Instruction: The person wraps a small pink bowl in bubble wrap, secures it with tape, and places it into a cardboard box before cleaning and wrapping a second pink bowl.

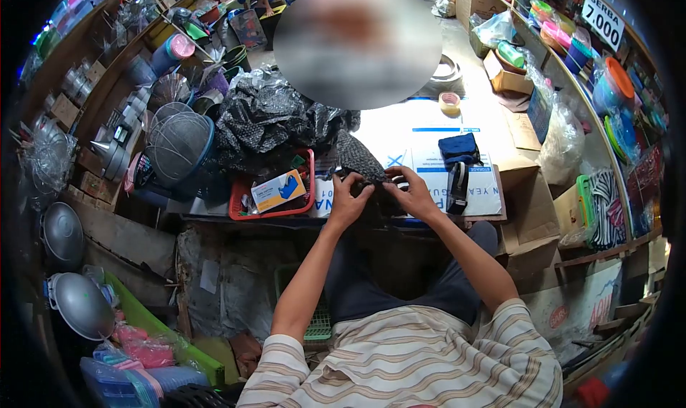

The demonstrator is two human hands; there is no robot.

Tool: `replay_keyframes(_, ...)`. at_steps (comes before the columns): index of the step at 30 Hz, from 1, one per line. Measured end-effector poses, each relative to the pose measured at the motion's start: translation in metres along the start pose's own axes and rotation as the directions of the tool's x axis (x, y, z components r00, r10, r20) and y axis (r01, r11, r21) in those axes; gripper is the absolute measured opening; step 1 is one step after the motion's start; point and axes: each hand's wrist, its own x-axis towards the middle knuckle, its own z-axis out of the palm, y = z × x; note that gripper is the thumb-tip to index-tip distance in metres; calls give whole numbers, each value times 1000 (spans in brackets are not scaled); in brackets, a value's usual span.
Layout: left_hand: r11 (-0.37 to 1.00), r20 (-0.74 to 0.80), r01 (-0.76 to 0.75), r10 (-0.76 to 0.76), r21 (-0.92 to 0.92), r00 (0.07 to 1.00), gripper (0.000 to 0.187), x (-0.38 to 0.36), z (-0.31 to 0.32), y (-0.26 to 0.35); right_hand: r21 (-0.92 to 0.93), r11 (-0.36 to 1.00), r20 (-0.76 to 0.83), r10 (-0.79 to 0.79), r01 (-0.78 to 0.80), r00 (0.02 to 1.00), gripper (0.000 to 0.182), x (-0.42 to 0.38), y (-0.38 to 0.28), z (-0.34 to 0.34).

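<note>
Near the table's front edge, a piece of black bubble wrap [359,158] stands up in a pointed shape between my hands. My left hand [349,199] pinches its lower left side, thumb and fingers together. On the other side my right hand [412,194] grips the lower right edge with bent fingers. Whatever may be inside the wrap is hidden. A large crumpled heap of black bubble wrap [261,115] lies behind and to the left. Just left of my left hand is a red basket [312,183] with a small printed box [279,192] in it.
Right of my hands lie a dark blue folded item [459,148] and a black strap-like object [457,186]. Farther back sits a tape roll [449,103]. An open cardboard box [529,211] stands at the table's right. Shelves of housewares, including a wire strainer [179,143], line both sides.
</note>
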Motion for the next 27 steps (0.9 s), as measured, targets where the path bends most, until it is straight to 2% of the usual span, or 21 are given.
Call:
replay_keyframes(1,1000,-3,7,-7,6,1000,44,2,-3,-3,7,1000,7,1,-2,1000,39,3,2,4)
replay_keyframes(3,997,-9,-82,82,7,997,33,6,-8,-10,-262,942,-99,-241,208,965,50,8,7,13)
replay_keyframes(4,997,-12,-70,71,13,997,33,7,-12,-10,-254,945,-91,-236,206,968,50,8,-6,15)
replay_keyframes(6,965,-46,-231,238,121,970,33,8,-17,-7,-424,829,17,-396,365,918,62,11,-29,16)
replay_keyframes(10,934,-6,-291,299,206,954,36,20,-29,-2,-476,758,122,-446,447,887,46,35,-25,30)
replay_keyframes(12,954,-25,-270,275,128,961,35,32,-33,-1,-477,738,102,-494,478,864,40,55,-18,36)
replay_keyframes(14,909,-53,-351,371,226,927,31,44,-42,-5,-476,715,83,-543,512,836,35,71,-22,42)
replay_keyframes(16,886,-79,-363,400,289,913,28,54,-53,0,-375,800,76,-478,469,875,30,85,-38,49)
replay_keyframes(18,949,-66,-212,233,235,970,28,65,-66,-2,-356,818,59,-463,452,884,27,101,-50,60)
replay_keyframes(19,925,-106,-232,275,300,956,23,71,-73,-4,-285,858,38,-436,428,899,27,112,-53,65)
replay_keyframes(20,953,-145,-177,217,246,965,18,76,-80,-6,-211,892,20,-405,400,914,27,124,-55,70)
replay_keyframes(22,955,-150,-110,156,276,976,19,94,-103,-26,-158,900,-14,-413,405,911,27,148,-62,75)
replay_keyframes(23,956,-154,-103,150,274,977,19,100,-114,-36,-107,927,-102,-369,358,924,26,159,-66,76)
replay_keyframes(25,886,-142,-210,291,413,946,32,110,-140,-51,-16,950,-238,-306,311,922,26,184,-65,77)
replay_keyframes(27,867,-131,-193,281,460,951,37,121,-169,-67,48,946,-322,-288,319,902,28,210,-56,67)
